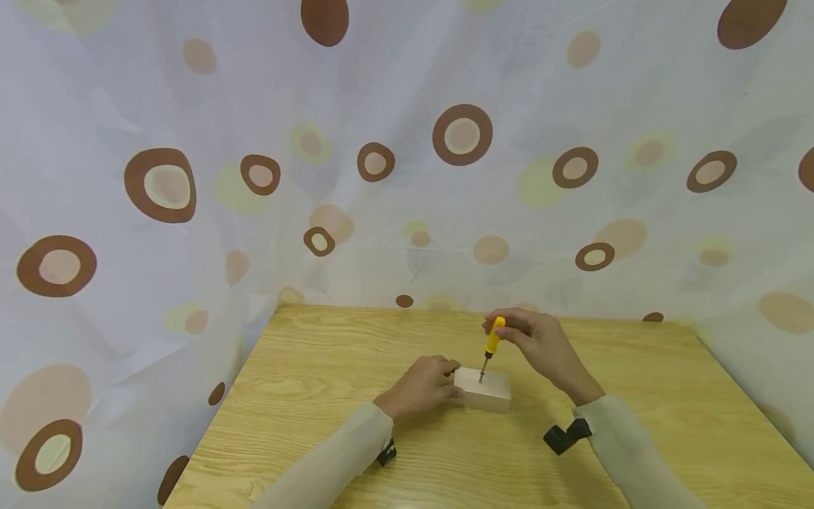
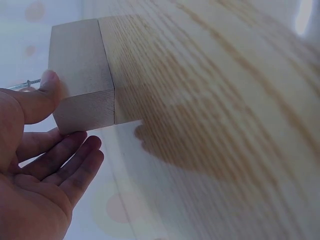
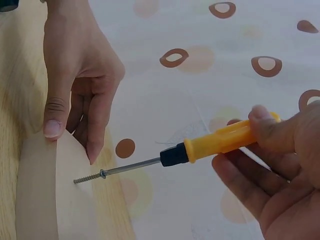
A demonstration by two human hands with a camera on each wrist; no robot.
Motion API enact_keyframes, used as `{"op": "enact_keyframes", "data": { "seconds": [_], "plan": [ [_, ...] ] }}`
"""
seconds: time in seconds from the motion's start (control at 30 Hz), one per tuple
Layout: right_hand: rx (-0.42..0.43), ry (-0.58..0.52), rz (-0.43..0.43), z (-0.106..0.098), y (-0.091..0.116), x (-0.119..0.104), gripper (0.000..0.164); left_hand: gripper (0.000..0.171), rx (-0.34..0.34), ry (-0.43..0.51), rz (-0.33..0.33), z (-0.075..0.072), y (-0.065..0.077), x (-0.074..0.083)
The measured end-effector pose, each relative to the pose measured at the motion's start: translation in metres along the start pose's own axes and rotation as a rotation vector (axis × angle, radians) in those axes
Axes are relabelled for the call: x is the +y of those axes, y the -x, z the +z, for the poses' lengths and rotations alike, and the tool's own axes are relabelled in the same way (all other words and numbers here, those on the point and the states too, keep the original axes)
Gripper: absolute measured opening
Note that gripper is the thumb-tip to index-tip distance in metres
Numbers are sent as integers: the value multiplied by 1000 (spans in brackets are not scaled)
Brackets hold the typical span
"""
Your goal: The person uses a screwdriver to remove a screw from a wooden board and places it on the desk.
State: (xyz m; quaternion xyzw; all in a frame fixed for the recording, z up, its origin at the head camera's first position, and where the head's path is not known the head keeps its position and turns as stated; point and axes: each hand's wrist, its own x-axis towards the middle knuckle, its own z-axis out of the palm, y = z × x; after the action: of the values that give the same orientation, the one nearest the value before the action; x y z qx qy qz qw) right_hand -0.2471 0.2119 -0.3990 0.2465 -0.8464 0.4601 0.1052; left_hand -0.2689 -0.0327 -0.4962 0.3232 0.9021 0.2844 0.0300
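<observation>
A pale wooden block [image 1: 486, 401] lies on the table, and a metal screw [image 3: 89, 178] stands partly sunk in its top face. My left hand [image 1: 422, 387] holds the block's left end, thumb on the near side and fingers at the far side. In my right hand [image 1: 537, 346] is a screwdriver [image 3: 220, 142] with a yellow handle and black collar, pinched between thumb and fingers near the handle's end. The screwdriver's tip meets the screw head, and its shaft leans slightly to the right in the head view. In the left wrist view the block [image 2: 80, 60] hides most of the screw.
The wood-grain table [image 1: 331, 353] reaches back to a white curtain [image 1: 394, 85] with brown and beige spots, which also hangs along both sides. Black straps with small mounts [image 1: 568, 436] sit at the sleeve cuffs.
</observation>
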Motion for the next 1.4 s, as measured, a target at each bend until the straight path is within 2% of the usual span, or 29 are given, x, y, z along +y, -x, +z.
{"op": "enact_keyframes", "data": {
  "seconds": [0.3,0.5,0.63,0.87,1.13,1.3,1.4],
  "plan": [
    [69,76,66,0,1,0,23,52,-5,5,-12,0,1,1],
    [-1,42,4,-6,-1,0,18,53,-4,-9,-7,0,0,0],
    [-26,27,10,-6,-2,-2,19,53,-3,-2,-6,-1,0,-1],
    [61,91,84,-2,-1,-4,25,53,-4,11,-4,-1,0,0],
    [19,38,91,-5,0,-3,23,52,1,-1,1,-2,1,3],
    [88,46,133,-3,1,-2,29,52,6,6,4,-2,1,2],
    [107,46,117,-3,1,-2,26,52,3,8,5,-1,1,1]
  ]
}}
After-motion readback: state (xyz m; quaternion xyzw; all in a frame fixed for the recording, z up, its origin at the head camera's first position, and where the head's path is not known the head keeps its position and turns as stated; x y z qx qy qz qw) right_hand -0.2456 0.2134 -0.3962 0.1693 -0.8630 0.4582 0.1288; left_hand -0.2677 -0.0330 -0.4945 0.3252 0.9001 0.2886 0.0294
